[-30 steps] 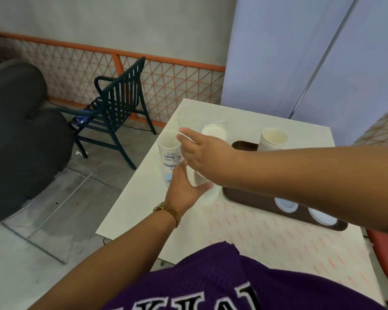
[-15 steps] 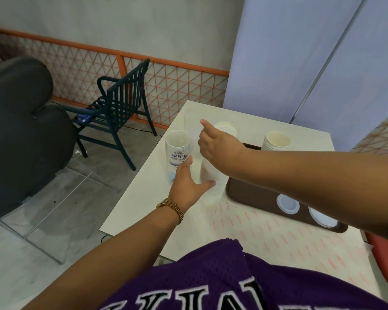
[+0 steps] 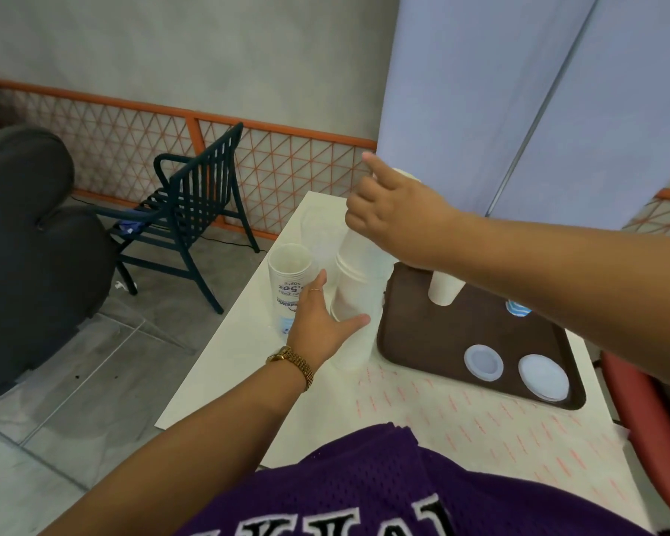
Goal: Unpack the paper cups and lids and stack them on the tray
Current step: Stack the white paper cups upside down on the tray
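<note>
Two hands work the cup stack [image 3: 358, 299]: left hand [image 3: 318, 323] spread bracing its base, right hand [image 3: 391, 214] pinching upper cups (lift straight, not tilted).

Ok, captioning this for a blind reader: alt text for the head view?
A right hand lifts white cups from a cup stack the left hand steadies on a white table. Beside it, a brown tray holds two lids.

A café-like room: white table [image 3: 248, 342], slatted chair [image 3: 194, 210], serving tray [image 3: 422, 342].
</note>
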Available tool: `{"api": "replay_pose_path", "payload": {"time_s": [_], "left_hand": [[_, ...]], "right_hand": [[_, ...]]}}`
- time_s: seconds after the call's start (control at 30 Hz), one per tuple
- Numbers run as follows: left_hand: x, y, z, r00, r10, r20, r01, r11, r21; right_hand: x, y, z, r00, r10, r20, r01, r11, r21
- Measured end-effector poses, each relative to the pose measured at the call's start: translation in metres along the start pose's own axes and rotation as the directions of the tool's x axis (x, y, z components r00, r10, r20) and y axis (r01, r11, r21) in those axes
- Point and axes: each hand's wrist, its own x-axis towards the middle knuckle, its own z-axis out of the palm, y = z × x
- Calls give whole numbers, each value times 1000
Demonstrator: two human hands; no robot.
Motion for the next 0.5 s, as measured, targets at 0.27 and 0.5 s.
{"api": "replay_pose_path", "payload": {"time_s": [0.27, 0.5], "left_hand": [[9, 19, 7, 999, 33, -43, -34, 999, -20], [6, 24, 11, 995, 39, -90, -45, 996, -73]], "right_hand": [[-50, 24, 40, 876, 469, 115, -471, 779, 414], [-91, -8, 87, 477, 483, 735, -711, -279, 645]]}}
